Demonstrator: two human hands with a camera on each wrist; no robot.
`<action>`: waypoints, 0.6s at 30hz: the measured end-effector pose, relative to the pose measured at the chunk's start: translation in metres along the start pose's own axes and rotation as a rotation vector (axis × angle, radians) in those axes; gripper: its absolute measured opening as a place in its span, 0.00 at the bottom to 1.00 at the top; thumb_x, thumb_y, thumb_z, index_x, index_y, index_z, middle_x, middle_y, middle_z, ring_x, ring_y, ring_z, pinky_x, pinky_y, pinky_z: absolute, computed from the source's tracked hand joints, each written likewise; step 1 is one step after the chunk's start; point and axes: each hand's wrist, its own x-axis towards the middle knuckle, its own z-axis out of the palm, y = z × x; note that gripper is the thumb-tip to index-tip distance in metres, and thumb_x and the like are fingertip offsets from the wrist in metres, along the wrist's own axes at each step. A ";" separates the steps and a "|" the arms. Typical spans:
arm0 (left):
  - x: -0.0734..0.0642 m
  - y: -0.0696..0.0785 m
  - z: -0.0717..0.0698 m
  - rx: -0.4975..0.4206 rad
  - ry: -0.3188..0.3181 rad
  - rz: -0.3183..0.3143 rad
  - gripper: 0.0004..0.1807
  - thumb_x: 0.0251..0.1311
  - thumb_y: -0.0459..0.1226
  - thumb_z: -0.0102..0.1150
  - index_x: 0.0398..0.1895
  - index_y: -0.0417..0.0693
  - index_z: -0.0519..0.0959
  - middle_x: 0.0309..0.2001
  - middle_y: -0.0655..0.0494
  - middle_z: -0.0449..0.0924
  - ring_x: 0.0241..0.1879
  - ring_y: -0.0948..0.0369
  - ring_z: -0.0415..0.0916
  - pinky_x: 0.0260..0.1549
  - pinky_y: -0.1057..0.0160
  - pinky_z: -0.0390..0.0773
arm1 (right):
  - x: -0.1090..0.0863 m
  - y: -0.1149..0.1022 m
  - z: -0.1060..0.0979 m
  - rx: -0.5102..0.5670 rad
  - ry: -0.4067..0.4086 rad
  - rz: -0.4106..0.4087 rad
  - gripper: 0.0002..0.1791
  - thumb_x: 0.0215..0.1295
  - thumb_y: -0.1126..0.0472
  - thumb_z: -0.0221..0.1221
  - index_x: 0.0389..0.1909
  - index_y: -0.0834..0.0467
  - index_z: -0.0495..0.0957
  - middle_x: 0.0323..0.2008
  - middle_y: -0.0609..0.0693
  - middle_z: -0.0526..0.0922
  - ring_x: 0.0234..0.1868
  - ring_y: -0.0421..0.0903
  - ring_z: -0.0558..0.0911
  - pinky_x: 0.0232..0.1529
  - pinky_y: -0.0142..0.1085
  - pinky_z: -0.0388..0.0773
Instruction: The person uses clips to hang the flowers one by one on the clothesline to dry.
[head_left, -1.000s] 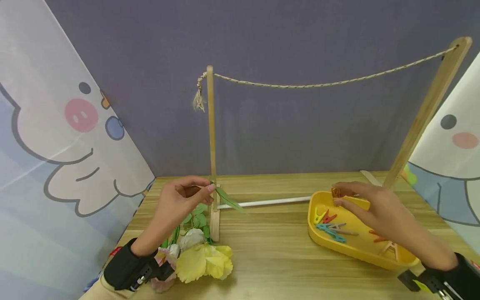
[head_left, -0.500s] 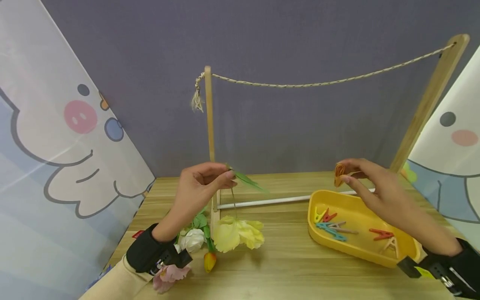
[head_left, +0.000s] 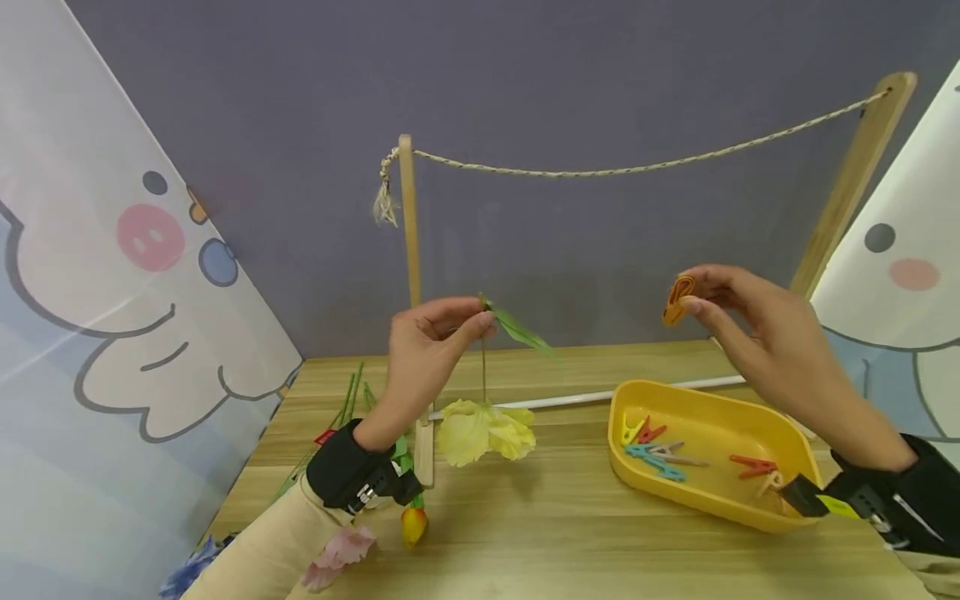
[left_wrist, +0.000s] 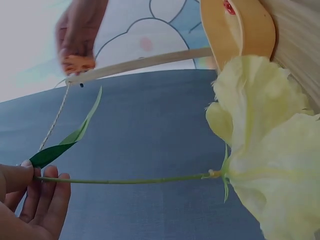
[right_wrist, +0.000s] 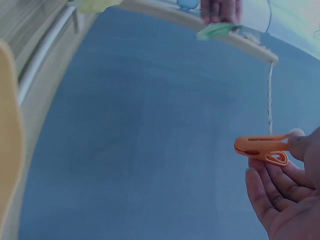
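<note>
Between thumb and fingers, my left hand (head_left: 431,350) pinches the stem end of a yellow artificial flower (head_left: 483,432). Its bloom hangs head down over the table, and a long green leaf (head_left: 521,332) sticks out to the right of the fingers. In the left wrist view the thin stem (left_wrist: 135,181) runs straight from the fingertips to the petals. My right hand (head_left: 765,342) pinches an orange clothespin (head_left: 678,302) above the yellow tray. From the right wrist view, the clothespin (right_wrist: 262,149) lies between thumb and fingertips. Both hands are below the rope (head_left: 570,174).
Wooden posts (head_left: 409,225) hold the rope; a white rod (head_left: 562,400) runs low between them. The yellow tray (head_left: 712,504) holds several coloured clothespins. A red-yellow tulip (head_left: 413,527), a pink flower (head_left: 341,554) and a blue flower (head_left: 191,571) lie at the left, partly behind my left arm.
My left hand has risen and moved right, lifting the yellow flower off the others. My right hand has raised the orange clothespin out of the tray.
</note>
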 end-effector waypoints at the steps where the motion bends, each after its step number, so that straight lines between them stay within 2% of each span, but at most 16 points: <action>1: 0.001 0.000 0.001 0.012 0.006 0.010 0.10 0.65 0.29 0.67 0.48 0.38 0.86 0.38 0.41 0.88 0.36 0.50 0.87 0.43 0.50 0.86 | 0.004 -0.004 0.000 0.009 0.012 -0.003 0.20 0.71 0.71 0.62 0.62 0.59 0.78 0.46 0.44 0.84 0.47 0.27 0.79 0.50 0.14 0.71; 6: 0.012 0.004 0.006 0.009 0.031 0.043 0.11 0.66 0.28 0.66 0.50 0.35 0.85 0.39 0.40 0.87 0.34 0.48 0.86 0.41 0.52 0.86 | 0.032 -0.020 0.005 0.043 0.039 -0.040 0.19 0.71 0.70 0.63 0.61 0.59 0.79 0.46 0.46 0.85 0.47 0.29 0.80 0.53 0.16 0.72; 9: 0.019 0.015 0.007 -0.005 0.039 0.072 0.12 0.67 0.25 0.63 0.51 0.29 0.82 0.40 0.33 0.85 0.34 0.42 0.84 0.43 0.51 0.86 | 0.052 -0.029 0.010 0.069 0.041 -0.082 0.17 0.72 0.68 0.62 0.60 0.59 0.80 0.46 0.46 0.85 0.46 0.30 0.81 0.53 0.18 0.73; 12: 0.026 0.029 0.008 0.026 0.041 0.096 0.12 0.68 0.23 0.60 0.52 0.24 0.80 0.40 0.28 0.83 0.35 0.37 0.82 0.45 0.51 0.85 | 0.071 -0.036 0.014 0.113 0.052 -0.122 0.16 0.72 0.68 0.62 0.59 0.60 0.80 0.46 0.47 0.86 0.46 0.33 0.82 0.53 0.21 0.75; 18: 0.042 0.040 0.009 0.078 0.067 0.094 0.12 0.67 0.23 0.61 0.51 0.23 0.81 0.38 0.27 0.83 0.35 0.36 0.82 0.44 0.51 0.85 | 0.104 -0.047 0.017 0.212 0.095 -0.093 0.13 0.72 0.68 0.61 0.56 0.63 0.81 0.46 0.50 0.87 0.45 0.35 0.85 0.51 0.24 0.78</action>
